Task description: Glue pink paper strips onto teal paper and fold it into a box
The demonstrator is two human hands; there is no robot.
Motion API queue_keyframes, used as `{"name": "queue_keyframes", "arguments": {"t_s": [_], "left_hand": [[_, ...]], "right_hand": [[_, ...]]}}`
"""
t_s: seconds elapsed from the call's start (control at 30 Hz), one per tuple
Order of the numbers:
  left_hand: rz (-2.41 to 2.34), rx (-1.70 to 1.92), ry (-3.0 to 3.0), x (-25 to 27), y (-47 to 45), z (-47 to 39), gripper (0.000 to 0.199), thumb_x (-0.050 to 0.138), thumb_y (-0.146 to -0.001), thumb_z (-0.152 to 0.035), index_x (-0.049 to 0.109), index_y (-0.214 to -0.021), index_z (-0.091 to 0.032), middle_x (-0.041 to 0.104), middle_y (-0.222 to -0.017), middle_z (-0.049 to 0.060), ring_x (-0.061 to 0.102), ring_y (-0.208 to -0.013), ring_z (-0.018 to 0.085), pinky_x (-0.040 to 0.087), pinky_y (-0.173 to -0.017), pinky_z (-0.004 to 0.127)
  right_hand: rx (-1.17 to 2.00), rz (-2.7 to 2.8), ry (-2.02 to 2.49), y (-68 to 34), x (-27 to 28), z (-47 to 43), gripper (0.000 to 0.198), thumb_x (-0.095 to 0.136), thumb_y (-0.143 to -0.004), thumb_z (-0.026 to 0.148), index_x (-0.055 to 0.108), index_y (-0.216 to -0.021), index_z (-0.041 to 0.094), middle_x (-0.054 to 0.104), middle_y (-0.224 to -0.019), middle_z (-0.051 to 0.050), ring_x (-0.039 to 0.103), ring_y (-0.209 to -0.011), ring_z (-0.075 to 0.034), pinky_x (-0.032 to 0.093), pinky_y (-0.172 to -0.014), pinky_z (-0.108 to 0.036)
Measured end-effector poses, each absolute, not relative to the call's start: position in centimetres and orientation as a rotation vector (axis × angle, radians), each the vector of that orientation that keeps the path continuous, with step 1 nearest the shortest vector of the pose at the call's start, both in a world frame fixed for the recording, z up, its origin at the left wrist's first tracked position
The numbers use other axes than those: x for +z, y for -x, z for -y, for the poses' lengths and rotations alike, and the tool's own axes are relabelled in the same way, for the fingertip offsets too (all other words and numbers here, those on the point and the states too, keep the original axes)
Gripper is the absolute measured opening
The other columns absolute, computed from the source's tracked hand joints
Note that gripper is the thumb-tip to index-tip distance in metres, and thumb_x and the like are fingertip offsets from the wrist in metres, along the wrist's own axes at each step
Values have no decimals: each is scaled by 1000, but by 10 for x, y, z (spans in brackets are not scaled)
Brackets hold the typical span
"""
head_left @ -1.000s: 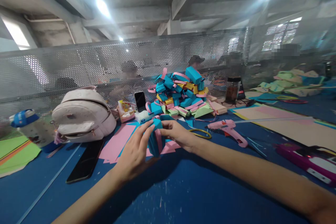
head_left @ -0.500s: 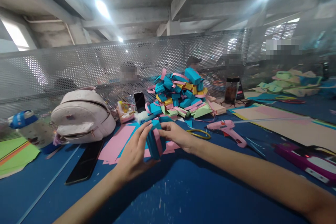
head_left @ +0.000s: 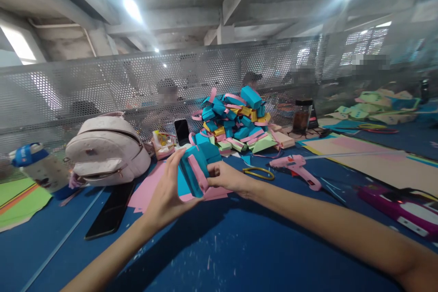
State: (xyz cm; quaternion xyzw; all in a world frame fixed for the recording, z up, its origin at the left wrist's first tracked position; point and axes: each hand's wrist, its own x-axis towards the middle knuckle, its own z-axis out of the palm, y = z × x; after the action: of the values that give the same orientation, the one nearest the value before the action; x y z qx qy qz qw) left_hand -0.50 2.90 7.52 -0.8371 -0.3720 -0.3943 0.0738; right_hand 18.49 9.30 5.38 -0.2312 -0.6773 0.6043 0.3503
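Note:
A blue folded-paper box (head_left: 186, 171) with a pink paper strip (head_left: 198, 173) across it is held up above the table between both hands. My left hand (head_left: 167, 189) grips it from the left, thumb below and fingers along the top edge. On its right side, the curled fingers of my right hand (head_left: 226, 178) pinch the box near the strip's lower end. Pink paper sheets (head_left: 150, 187) lie on the table behind the hands. Beyond them rises a pile of blue, pink and yellow paper pieces (head_left: 236, 121).
A pink glue gun (head_left: 297, 169) and a yellow ring (head_left: 259, 173) lie to the right, with a purple device (head_left: 404, 210) farther over. At left are a white backpack (head_left: 106, 150), a black phone (head_left: 111, 212) and a bottle (head_left: 41, 171). A perforated metal screen (head_left: 133, 77) stands behind.
The blue paper box has tilted and turned, showing more of its face and the pink strip. My right hand has shifted lower along its side; my left hand has opened wider around it.

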Motion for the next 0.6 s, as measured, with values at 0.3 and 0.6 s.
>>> {"name": "queue_keyframes", "arguments": {"t_s": [0.3, 0.6], "left_hand": [[1156, -1249, 2565, 73, 8, -32, 99, 77, -70, -25, 15, -148, -23, 30, -148, 16, 32, -138, 32, 32, -113, 51], [1157, -1166, 2584, 72, 9, -30, 100, 76, -71, -27, 14, -149, -23, 30, -148, 17, 29, -139, 34, 31, -112, 53]], "right_hand": [[1545, 1838, 584, -189, 57, -95, 32, 83, -56, 33, 58, -65, 16, 61, -68, 3, 55, -68, -13, 41, -65, -25], [1596, 1807, 561, -190, 56, -93, 36, 86, -51, 34, 63, -72, 15, 65, -74, 0, 60, -77, -18, 46, -75, -30]]}}
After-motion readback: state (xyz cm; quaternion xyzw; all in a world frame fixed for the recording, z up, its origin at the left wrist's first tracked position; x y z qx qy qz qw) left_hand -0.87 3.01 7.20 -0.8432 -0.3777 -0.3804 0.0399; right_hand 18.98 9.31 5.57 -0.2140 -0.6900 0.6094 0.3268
